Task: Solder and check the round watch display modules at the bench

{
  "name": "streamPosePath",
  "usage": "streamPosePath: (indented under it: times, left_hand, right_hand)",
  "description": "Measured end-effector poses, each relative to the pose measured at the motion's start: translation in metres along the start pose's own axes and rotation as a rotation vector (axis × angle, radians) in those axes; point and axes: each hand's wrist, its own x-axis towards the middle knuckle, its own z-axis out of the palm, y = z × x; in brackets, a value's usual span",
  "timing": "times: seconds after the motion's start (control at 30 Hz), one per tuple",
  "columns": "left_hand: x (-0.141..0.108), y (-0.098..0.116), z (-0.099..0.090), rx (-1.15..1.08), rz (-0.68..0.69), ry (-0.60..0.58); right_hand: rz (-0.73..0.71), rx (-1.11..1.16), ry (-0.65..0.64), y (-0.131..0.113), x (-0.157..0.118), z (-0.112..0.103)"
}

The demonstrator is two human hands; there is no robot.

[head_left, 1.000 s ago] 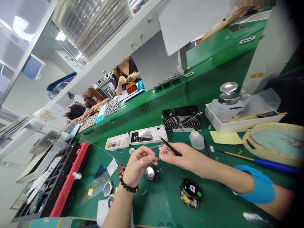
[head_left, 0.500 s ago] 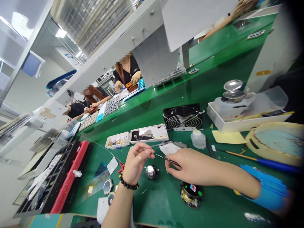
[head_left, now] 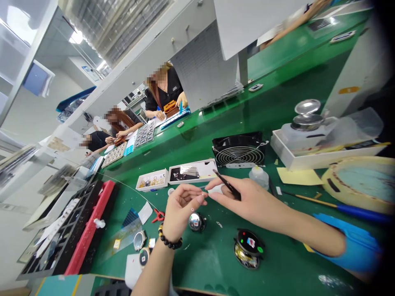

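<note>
My left hand (head_left: 184, 209), with a beaded bracelet at the wrist, has its thumb and index finger pinched; whatever sits between them is too small to name. Dark tweezers (head_left: 227, 185) are held in my right hand (head_left: 253, 201), their tips tilted up and away. My right index fingertip meets the left fingertips, or nearly so. Just below the hands stands a shiny round metal piece (head_left: 195, 222) on a dark base. Nearer me, to the right, lies a round black watch part (head_left: 250, 242) with coloured stickers, leaning over a second round case (head_left: 245, 258).
White trays of small parts (head_left: 152, 181) (head_left: 193, 172) lie beyond the hands, near a black fan (head_left: 238, 151). A small bottle (head_left: 259, 177) and a blue-handled brush (head_left: 361, 213) are at right. Watch pieces (head_left: 140, 240) and a red clamp (head_left: 158, 216) lie left. Several co-workers sit across the bench.
My right hand has swung the tweezers from pointing at the left fingertips to pointing upward. Its index finger has come to the left fingertips. The lower watch part is now uncovered.
</note>
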Motion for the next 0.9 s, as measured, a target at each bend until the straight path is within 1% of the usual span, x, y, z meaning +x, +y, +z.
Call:
streamPosePath:
  times: [0.13, 0.27, 0.47, 0.53, 0.7, 0.9]
  left_hand:
    - [-0.0023, -0.0009, 0.0039, 0.076, 0.027, 0.025]
    - [-0.0059, -0.0020, 0.0060, 0.135, 0.045, 0.045]
    - [-0.0077, -0.0029, 0.0075, 0.151, 0.042, 0.063]
    - [-0.0063, -0.0023, 0.0074, 0.140, 0.017, 0.038]
    - [-0.0028, -0.0017, 0.0062, 0.058, -0.049, -0.093]
    - [-0.0032, -0.0036, 0.0054, -0.060, -0.084, -0.115]
  right_hand:
    - [-0.050, -0.039, -0.035, 0.0025, -0.0034, 0.0036]
    - [-0.087, -0.069, 0.008, 0.0049, -0.0036, 0.0053]
    - [-0.126, -0.080, 0.066, 0.0054, -0.0031, 0.0072]
    - [-0.136, -0.083, 0.088, 0.0057, -0.0043, 0.0076]
    - [-0.163, -0.085, 0.123, 0.0060, -0.0066, 0.0064]
    - [-0.224, -0.114, 0.148, 0.0073, -0.0079, 0.0069]
